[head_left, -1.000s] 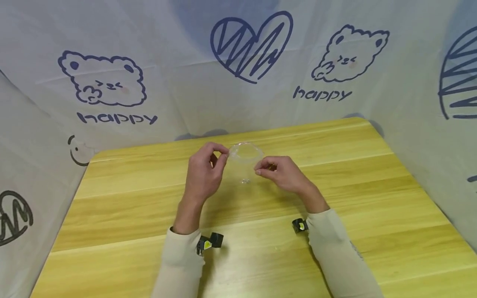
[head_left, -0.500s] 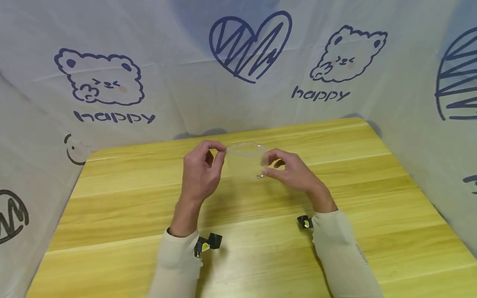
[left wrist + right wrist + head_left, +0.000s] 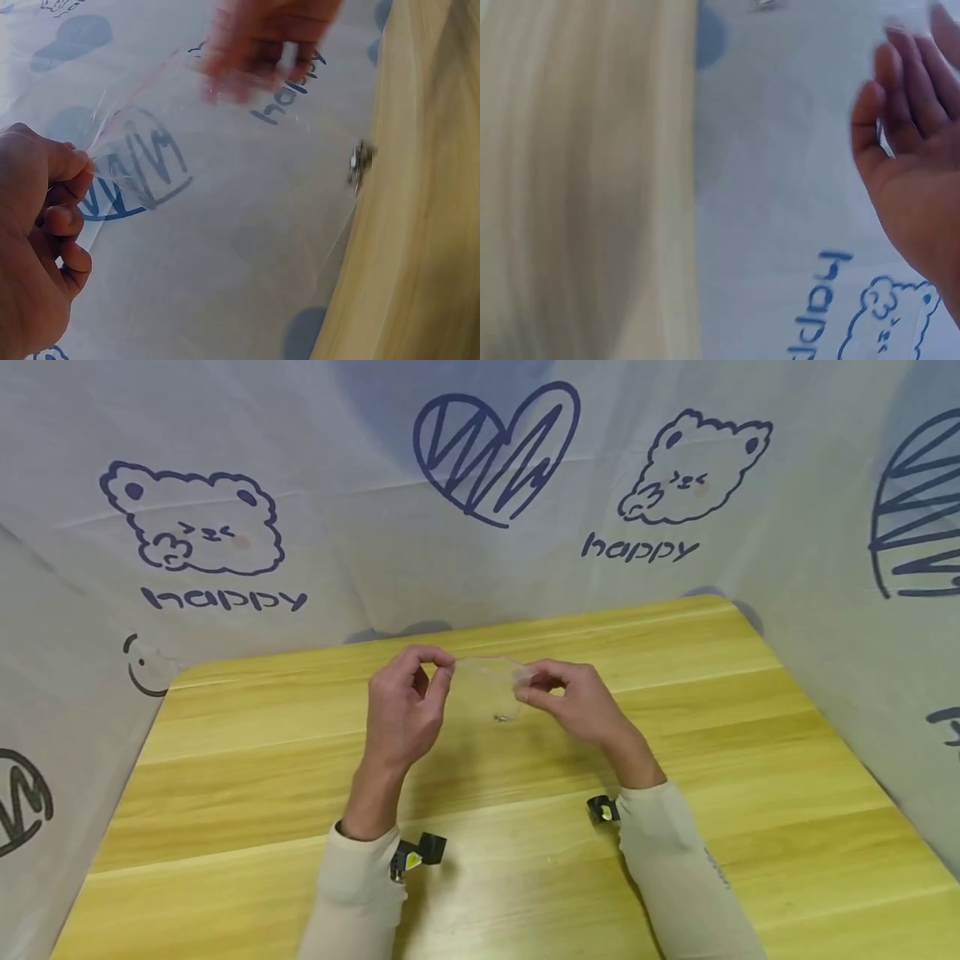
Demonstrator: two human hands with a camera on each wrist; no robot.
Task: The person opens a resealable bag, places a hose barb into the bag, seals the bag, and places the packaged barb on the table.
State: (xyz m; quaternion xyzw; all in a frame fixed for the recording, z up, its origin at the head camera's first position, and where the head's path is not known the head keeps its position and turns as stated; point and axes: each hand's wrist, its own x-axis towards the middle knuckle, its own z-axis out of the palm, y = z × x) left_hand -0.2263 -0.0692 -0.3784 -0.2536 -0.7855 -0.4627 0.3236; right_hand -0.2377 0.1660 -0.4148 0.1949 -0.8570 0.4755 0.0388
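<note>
A clear plastic bag (image 3: 483, 689) hangs between both hands above the table, nearly invisible against the wood. Small shiny metal pieces (image 3: 502, 717) lie at its bottom; what kind is too small to tell. My left hand (image 3: 408, 706) pinches the upper left corner of the bag between thumb and forefinger. At the bag's upper right edge, my right hand (image 3: 573, 702) holds the film with bent fingers and thumb. In the left wrist view that right hand (image 3: 266, 45) is blurred. The right wrist view shows its fingers (image 3: 922, 97) bent, with a bit of film by the tips.
The wooden table (image 3: 480, 877) spreads beneath both arms. A pale cloth (image 3: 360, 527) with blue drawings hangs behind it and at the sides. Small black devices sit at the left cuff (image 3: 418, 853) and the right cuff (image 3: 602, 810).
My right hand moved up and right along the bag, then slightly back left. The bag's round mouth has narrowed, and the metal pieces swung right and partly back. The left hand barely moved.
</note>
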